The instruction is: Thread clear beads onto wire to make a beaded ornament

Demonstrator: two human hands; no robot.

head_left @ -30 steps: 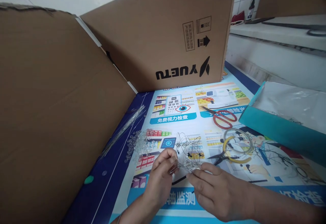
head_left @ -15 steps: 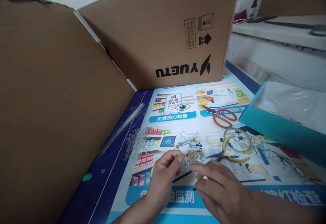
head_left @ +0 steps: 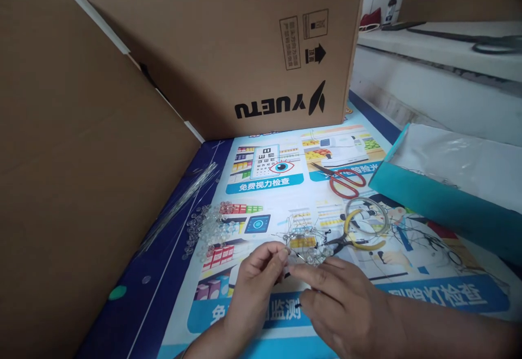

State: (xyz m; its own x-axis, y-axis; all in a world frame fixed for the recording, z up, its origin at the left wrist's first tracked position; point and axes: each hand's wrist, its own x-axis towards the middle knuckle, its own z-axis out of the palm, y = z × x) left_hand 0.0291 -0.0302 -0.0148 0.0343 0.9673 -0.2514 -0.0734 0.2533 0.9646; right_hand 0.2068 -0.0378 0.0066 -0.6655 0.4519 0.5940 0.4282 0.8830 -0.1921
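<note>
My left hand [head_left: 255, 288] and my right hand [head_left: 340, 304] meet low in the middle of the view. Both pinch a small tangled piece of thin wire strung with clear beads [head_left: 304, 239], which rests just above the printed poster [head_left: 367, 288]. The fingertips of the two hands nearly touch at its near edge. A heap of loose clear beads [head_left: 207, 226] lies to the left of the hands, and a bundle of straight thin wires [head_left: 179, 204] lies beyond it along the cardboard.
Yellow-handled pliers [head_left: 359, 234] with a wire coil and red scissors [head_left: 345, 180] lie beyond my right hand. A teal box [head_left: 432, 201] lined with plastic stands at the right. A large cardboard box [head_left: 244, 49] stands behind, a cardboard panel [head_left: 73, 185] at the left.
The view has dipped and shifted right a little. My hands have kept hold of the beaded wire piece and drawn slightly closer together, with the fingers reworking their grip.
</note>
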